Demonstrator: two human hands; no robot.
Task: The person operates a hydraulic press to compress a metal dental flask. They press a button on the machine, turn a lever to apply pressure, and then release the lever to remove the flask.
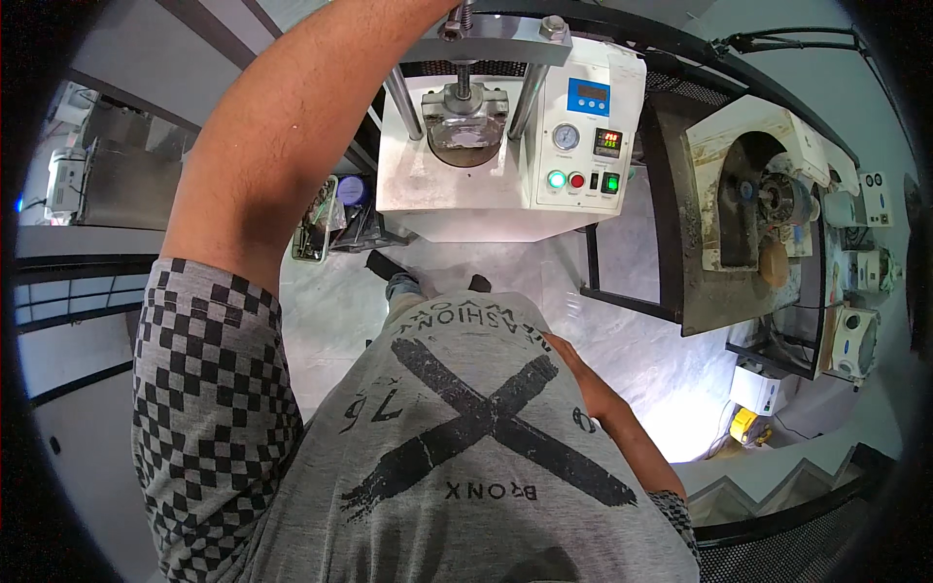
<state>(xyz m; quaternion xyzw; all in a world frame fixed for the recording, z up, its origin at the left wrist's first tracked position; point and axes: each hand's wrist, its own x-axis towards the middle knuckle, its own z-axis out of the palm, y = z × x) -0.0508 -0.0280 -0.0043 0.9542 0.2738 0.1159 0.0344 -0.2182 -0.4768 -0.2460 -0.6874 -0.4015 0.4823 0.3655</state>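
Up and across the top edge reaches my left arm [292,117], its hand cut off beyond the picture beside the press's top crossbar [501,41]. Below the bar, a threaded screw [464,80] runs down to a metal clamp block [466,121], which stands on a round plate [465,155] in the white bench press [437,189]. My right arm [622,418] hangs by my side, and the grey shirt [466,466] hides its hand. On the press's control panel [578,146] are a blue display, a round gauge, lit digits and green and red buttons.
A dark bench [719,306] at the right bears a white-housed grinding machine [734,185]. Left of the press, a tray of metal parts [314,228] stands near a purple-lidded container [352,190]. Several small white machines line the far right, with a yellow object [745,426] below.
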